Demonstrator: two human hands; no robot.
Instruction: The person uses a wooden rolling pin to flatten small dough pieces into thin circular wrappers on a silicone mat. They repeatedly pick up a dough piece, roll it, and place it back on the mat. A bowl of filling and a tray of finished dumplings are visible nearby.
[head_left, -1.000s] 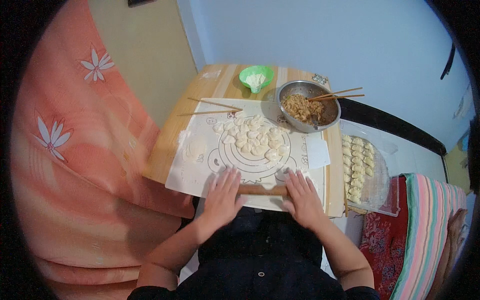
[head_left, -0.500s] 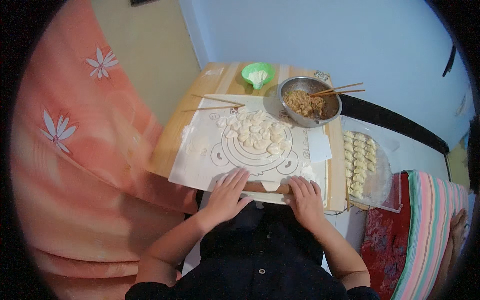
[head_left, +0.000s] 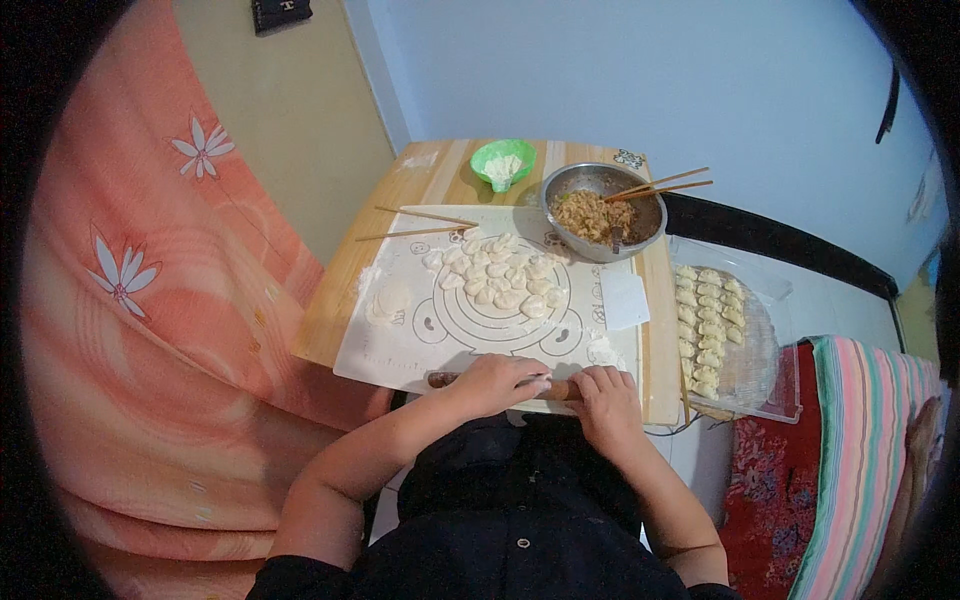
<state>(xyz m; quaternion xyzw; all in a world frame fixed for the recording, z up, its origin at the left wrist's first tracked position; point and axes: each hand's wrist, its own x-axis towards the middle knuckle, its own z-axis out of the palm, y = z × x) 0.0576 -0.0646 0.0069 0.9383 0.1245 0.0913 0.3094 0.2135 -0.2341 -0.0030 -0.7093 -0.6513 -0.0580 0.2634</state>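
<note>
A brown rolling pin (head_left: 563, 391) lies across the near edge of a white mat (head_left: 375, 350). My right hand (head_left: 608, 402) is closed round its right end. Over its middle, my left hand (head_left: 497, 384) has its fingers drawn together, pinching a thin piece of dough (head_left: 541, 380) that is mostly hidden beneath them. The pin's left end shows past my left wrist. Farther up the mat sits a cluster of small floured dough pieces (head_left: 497, 275). Flat round dough wrappers (head_left: 390, 301) lie at the mat's left side.
Behind the mat stand a green bowl of flour (head_left: 490, 165) and a steel bowl (head_left: 655, 228) of filling with chopsticks (head_left: 665, 187) across it. More chopsticks (head_left: 415, 232) lie at left. A white scraper (head_left: 626, 302) rests at right, beside a clear tray (head_left: 768, 385) of dumplings.
My left hand has moved right, from the pin's left part to its middle, and closed on the dough. My right hand stays at the right end. The whole view has shifted slightly.
</note>
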